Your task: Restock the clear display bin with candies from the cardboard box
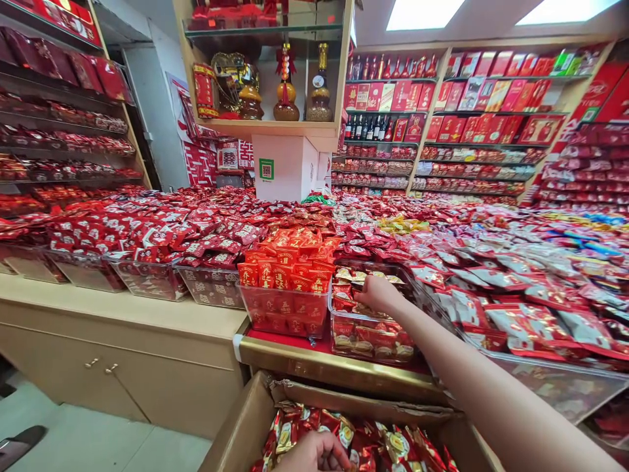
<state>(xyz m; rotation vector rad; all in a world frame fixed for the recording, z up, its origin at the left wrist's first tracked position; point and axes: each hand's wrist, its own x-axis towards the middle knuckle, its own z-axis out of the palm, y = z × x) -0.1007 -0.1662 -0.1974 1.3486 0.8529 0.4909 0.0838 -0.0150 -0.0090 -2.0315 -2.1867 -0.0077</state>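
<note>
My right hand (381,295) reaches into a clear plastic bin (371,331) holding red packets with gold-and-cream prints. Its fingers are closed and pressed down among the packets, and whatever they hold is hidden. Below, an open cardboard box (236,436) contains many shiny red-and-gold wrapped packets (396,446). Over the near side of that pile is my left hand (314,452), its fingers curled down onto the packets. Their tips are partly cut off by the lower frame edge, so I cannot make out what is in them.
Left of my right hand, a clear bin of bright red packets (285,278) stands on the gold-edged counter (314,364). More bins (152,278) line the counter leftward. White-and-red packets (521,321) lie at right. A bottle display cabinet (265,129) rises behind.
</note>
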